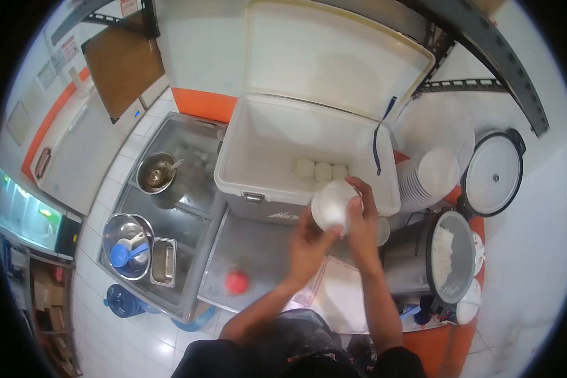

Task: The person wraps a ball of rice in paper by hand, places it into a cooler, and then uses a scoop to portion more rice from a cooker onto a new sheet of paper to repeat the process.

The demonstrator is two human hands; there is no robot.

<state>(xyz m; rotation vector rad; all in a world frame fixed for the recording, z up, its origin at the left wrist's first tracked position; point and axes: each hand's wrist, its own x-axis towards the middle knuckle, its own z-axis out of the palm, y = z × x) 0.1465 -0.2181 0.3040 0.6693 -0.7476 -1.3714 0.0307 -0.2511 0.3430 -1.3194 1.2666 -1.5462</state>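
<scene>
Both my hands are raised over the front rim of an open white cooler, wrapped round a smooth, rounded white bundle. My left hand grips it from the lower left, thumb across its underside. My right hand holds its right side, fingers curled over the top. What the white bundle is made of I cannot tell. Behind it, several similar round white bundles lie in a row on the cooler's floor. The cooler's lid stands raised at the back.
To the right stands an open rice cooker with white rice, its lid behind. Stacked white tubs are beside the cooler. Left, a glass-topped counter bears metal bowls and a metal pan. A red round thing lies nearer me.
</scene>
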